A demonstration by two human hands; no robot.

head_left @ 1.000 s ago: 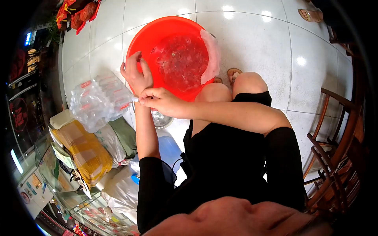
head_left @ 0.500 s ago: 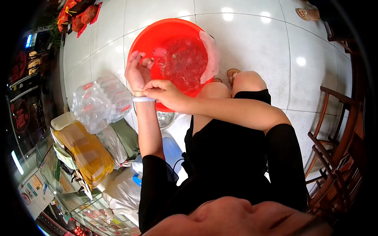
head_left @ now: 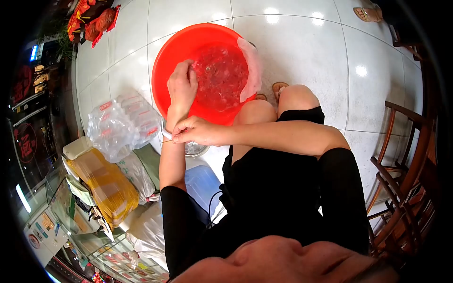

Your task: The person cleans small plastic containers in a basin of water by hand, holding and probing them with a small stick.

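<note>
My left hand (head_left: 182, 90) hangs palm down over the left inner side of a large red basin (head_left: 165, 61). Its fingers are loosely bent and the thumb stands apart; no object shows in it. A white bangle (head_left: 164, 130) circles that wrist. With thumb and fingertips, my right hand (head_left: 198, 131) pinches a thin yellowish band (head_left: 167, 141) at the left wrist, beside the bangle. Inside the basin lies a mass of clear, glossy pieces (head_left: 219, 75), too indistinct to name. A pale pinkish cloth or film (head_left: 251, 70) drapes over the right rim.
Plastic-wrapped bottles (head_left: 123, 125) stand left of the basin. Nearer me are a yellow taped parcel (head_left: 106, 181), white bags (head_left: 148, 231) and a blue translucent container (head_left: 202, 184). Wooden chairs (head_left: 401, 179) stand at the right. Another person's sandalled foot (head_left: 369, 14) shows at top right.
My left hand has turned from palm up to palm down and moved further over the basin. My right hand has shifted slightly toward me along the left forearm, still pinching the band.
</note>
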